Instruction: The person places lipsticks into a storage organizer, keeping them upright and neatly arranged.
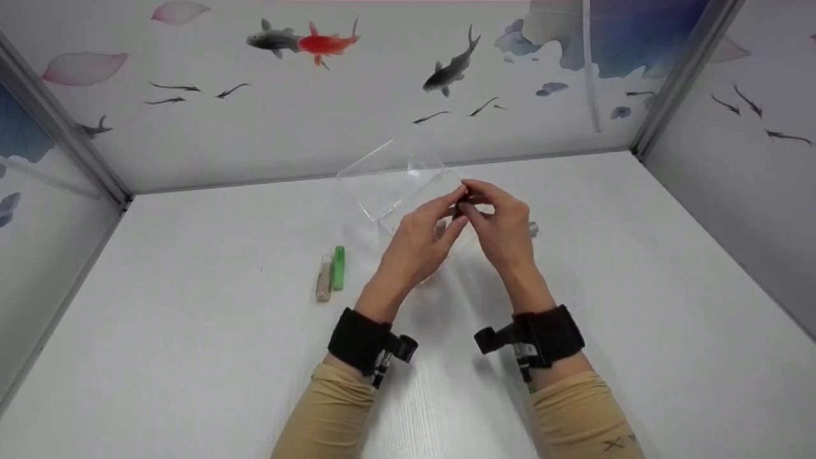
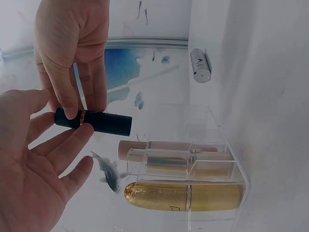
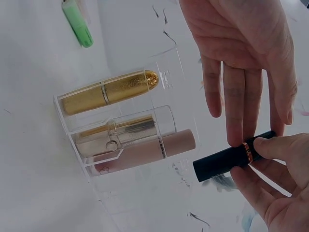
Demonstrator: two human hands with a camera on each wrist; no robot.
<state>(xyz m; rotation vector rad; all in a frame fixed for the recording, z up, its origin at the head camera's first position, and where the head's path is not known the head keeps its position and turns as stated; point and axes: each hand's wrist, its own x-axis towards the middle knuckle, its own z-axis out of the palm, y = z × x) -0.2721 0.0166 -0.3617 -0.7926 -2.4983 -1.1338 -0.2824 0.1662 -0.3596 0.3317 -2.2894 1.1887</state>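
Observation:
Both hands meet above the table around a black lipstick tube [image 2: 107,122] with a thin gold band. My right hand [image 1: 503,233] pinches its upper end, the thumb lying near the band in the right wrist view. From the other side my left hand [image 1: 414,245] holds the tube by its fingertips at the band, its other fingers spread. Just below the hands stands a clear acrylic organizer [image 3: 59,108]. Upright in its slots are a gold tube [image 2: 159,195], a clear-and-silver tube [image 3: 133,133] and a pale pink tube [image 3: 178,144].
Left of the hands a green tube [image 1: 339,268] lies beside a clear-capped beige tube [image 1: 324,284]. A small silver tube [image 2: 200,66] lies on the table to the right, partly behind the right hand in the head view. Printed panels [image 1: 382,121] wall the table's back and sides.

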